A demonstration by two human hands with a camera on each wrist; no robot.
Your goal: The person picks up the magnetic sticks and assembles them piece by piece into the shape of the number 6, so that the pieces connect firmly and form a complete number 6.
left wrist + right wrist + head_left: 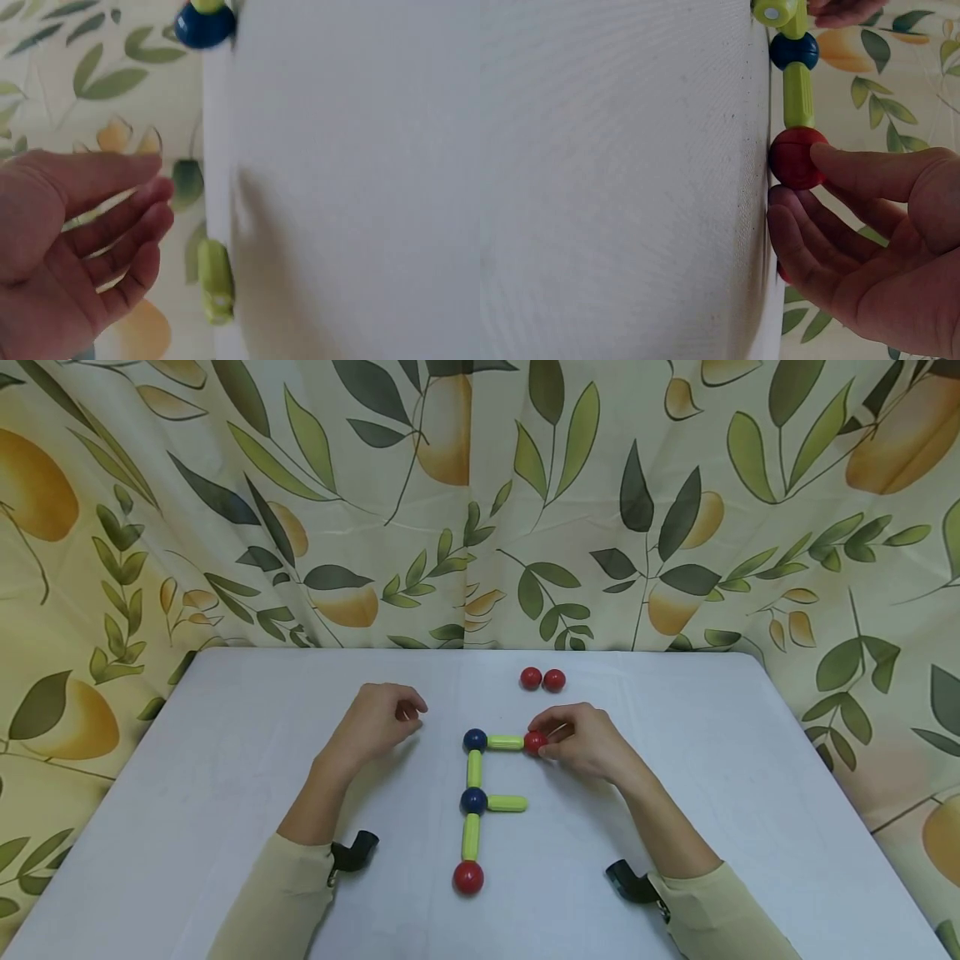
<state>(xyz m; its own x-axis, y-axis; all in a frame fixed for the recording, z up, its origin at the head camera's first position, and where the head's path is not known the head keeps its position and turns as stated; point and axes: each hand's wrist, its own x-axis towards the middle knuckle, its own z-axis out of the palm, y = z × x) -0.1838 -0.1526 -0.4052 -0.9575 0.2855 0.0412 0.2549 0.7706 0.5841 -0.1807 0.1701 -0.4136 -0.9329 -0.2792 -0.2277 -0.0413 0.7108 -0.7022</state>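
A flat figure of green rods and balls, likely a magnetic building set, lies on the white table. My right hand (583,739) pinches a red ball (798,157) between thumb and fingers, at the right end of the top green rod (506,742). That rod's other end meets an upper blue ball (475,741). Below it, an upright rod (474,769) leads to a second blue ball (474,801), from which a side rod (507,803) points right with a bare end. A lower rod (470,837) ends at a red ball (468,877). My left hand (381,717), loosely curled, holds nothing, left of the figure.
Two loose red balls (542,679) sit side by side near the table's far edge, beyond my right hand. Behind the white table (187,793) hangs a curtain (420,543) with leaves and fruit. Each sleeve carries a black wrist camera (355,852).
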